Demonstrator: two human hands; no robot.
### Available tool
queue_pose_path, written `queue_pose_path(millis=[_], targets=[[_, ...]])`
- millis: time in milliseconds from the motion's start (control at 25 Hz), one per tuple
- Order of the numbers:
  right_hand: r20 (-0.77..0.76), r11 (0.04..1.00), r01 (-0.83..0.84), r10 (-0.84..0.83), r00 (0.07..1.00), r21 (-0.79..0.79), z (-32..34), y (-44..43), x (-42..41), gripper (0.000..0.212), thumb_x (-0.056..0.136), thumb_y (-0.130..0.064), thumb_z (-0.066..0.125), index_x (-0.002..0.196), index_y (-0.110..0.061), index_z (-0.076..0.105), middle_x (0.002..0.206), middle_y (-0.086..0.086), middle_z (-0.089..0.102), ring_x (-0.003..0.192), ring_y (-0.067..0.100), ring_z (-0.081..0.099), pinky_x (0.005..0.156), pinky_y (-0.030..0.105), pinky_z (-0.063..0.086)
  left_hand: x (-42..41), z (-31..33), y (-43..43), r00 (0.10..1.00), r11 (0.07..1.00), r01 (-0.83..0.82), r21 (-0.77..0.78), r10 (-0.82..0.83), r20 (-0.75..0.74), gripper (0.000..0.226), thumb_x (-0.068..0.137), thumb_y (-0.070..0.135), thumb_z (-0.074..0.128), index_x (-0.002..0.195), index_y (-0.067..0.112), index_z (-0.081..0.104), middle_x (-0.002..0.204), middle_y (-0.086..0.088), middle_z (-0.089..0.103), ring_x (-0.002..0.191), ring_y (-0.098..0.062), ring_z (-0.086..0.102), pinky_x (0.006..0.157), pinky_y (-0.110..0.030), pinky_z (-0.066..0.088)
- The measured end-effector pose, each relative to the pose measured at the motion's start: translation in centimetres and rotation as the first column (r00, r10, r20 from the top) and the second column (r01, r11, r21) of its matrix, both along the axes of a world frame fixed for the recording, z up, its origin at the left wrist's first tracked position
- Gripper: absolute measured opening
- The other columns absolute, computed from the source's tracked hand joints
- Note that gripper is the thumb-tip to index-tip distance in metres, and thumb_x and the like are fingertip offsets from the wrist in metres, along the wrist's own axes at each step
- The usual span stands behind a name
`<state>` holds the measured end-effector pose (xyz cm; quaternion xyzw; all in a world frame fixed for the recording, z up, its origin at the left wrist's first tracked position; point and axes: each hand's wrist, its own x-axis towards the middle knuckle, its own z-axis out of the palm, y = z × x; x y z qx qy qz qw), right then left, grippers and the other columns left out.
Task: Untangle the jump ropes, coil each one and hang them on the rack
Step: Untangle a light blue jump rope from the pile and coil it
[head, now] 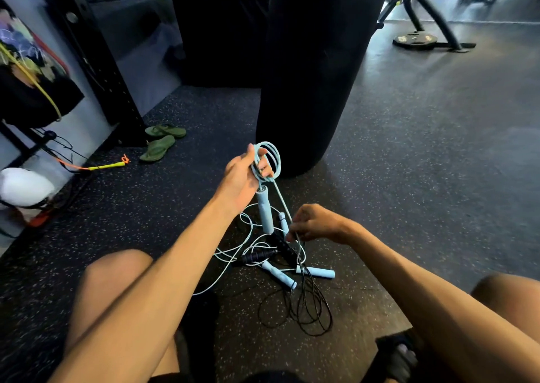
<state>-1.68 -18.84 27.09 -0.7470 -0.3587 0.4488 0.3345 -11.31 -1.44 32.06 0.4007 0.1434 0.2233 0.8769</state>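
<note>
My left hand [244,178] is raised and holds a light blue jump rope [270,160] wound in a few loops around its fingers, with one blue handle [265,211] hanging below the palm. The blue cord runs taut down to my right hand [315,225], which pinches it near a second small blue handle. On the floor below lies a tangle of blue and black ropes [277,263]: two blue handles [317,271], a black handle [258,256] and loose black cord loops [309,312].
A black punching bag [315,61] hangs just beyond the pile. Green flip-flops [160,143] lie to the left by a black rack upright [96,52]. A yellow-orange rope [105,166] lies near the wall. My bare knees frame the pile.
</note>
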Motion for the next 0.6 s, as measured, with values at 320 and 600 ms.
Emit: queue_pose_path(millis=[320,600], targets=[[0.145,0.992,-0.103,0.092,0.985,0.07,0.7,0.2,-1.3,0.008,0.092,-0.01,0.066,0.086,-0.007,0.061,0.08,0.012,0.07,0.069,0.02,0.064,0.062,0.029,0.054,-1.2,-0.8,2.4,0.912,0.76,-0.281,0.586,0.402,-0.084,0.029,0.103,0.021,0.044,0.085,0.006,0.059,0.052,0.002,0.056,0.048,-0.015,0.055,0.06,-0.032,0.05],[0.126,0.933,-0.1,0.06,0.99,0.344,5.2,0.8,-1.3,0.019,0.096,-0.013,0.061,0.097,0.006,0.062,0.077,0.016,0.059,0.068,0.023,0.052,0.058,0.024,0.045,-2.1,-1.7,2.4,0.9,0.526,0.052,0.849,0.344,-0.268,0.024,0.1,0.018,0.05,0.086,0.003,0.061,0.059,-0.009,0.064,0.044,-0.011,0.061,0.053,-0.021,0.05]])
